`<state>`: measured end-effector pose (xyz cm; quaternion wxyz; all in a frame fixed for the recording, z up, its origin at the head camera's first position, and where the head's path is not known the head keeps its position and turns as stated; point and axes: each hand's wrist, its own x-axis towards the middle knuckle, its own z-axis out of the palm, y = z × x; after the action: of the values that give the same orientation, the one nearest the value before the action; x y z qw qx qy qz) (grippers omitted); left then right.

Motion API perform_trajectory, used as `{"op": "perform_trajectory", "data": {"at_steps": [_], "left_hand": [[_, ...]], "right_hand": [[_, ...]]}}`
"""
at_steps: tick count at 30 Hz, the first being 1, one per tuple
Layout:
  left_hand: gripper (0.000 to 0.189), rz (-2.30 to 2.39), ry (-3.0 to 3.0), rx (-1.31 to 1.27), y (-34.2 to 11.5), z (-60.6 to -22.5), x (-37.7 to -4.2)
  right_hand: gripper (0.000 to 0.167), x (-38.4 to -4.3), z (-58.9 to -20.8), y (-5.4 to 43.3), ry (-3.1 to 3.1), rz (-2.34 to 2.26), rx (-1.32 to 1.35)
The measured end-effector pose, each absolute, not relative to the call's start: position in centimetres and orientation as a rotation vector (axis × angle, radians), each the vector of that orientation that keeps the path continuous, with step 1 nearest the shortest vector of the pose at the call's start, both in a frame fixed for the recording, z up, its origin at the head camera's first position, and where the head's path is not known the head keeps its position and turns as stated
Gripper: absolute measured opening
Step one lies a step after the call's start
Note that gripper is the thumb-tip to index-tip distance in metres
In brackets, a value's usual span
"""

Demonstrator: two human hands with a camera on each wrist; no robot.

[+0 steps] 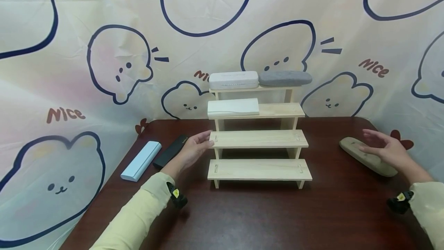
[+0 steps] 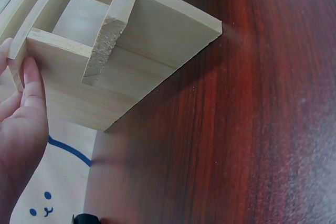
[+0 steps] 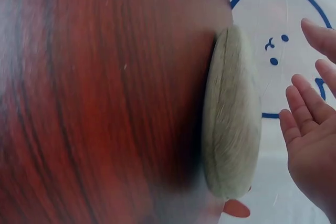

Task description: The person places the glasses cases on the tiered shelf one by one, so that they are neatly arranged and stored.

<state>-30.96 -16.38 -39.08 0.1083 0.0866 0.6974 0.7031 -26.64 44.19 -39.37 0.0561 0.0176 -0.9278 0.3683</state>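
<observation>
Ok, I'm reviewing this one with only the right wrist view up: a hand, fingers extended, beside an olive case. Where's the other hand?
Observer: The left hand is at the wooden stand, gripping the left end of its second step from the bottom.
Operator: And what's on the top step of the wooden stand?
Observer: A thick white case and a gray case, side by side.
Operator: Any cases off the wooden stand, besides the olive case?
Observer: Yes, a pale blue case and a black case lie to its left.
</observation>
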Motion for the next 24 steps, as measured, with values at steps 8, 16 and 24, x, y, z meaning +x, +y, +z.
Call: {"op": "perform_trajectory", "data": {"at_steps": [8, 16, 24], "left_hand": [[0.057, 2.066, 2.052, 0.252, -16.4, -39.0, -30.9], [0.058, 2.062, 2.058, 0.235, -16.3, -39.1, -30.9], [0.058, 2.057, 2.069, 0.237, -16.3, -39.0, -30.9]], "right_hand": [[0.074, -26.6, -40.7, 46.2, -2.797, 1.069, 0.081], [0.083, -26.3, -41.4, 46.9, -2.899, 1.048, 0.030], [0.100, -26.4, -42.6, 47.6, -2.950, 1.002, -0.109]]}}
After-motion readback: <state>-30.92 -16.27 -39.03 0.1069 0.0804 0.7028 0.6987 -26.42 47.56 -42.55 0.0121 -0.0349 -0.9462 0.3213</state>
